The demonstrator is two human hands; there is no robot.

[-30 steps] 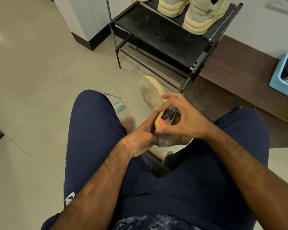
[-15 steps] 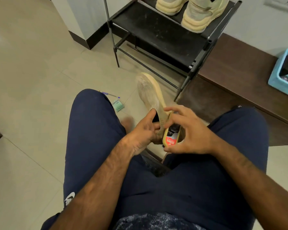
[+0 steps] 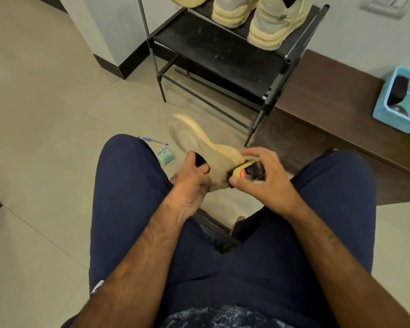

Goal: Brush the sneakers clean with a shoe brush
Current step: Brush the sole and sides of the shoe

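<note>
The left hand (image 3: pixel 192 178) holds the tan sneaker (image 3: pixel 206 150) by its opening. Just right of it, the right hand (image 3: pixel 265 183) grips the shoe brush (image 3: pixel 247 172) against the sneaker's heel.

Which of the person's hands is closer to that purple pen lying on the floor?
Left. The left hand, gripping the sneaker, sits just right of and below the purple pen. The right hand, holding the shoe brush, is farther right.

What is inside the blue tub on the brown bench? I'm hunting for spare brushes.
The blue tub holds a long black object leaning against its wall and a dark round item below it. Its near wall hides the rest of the bottom.
</note>
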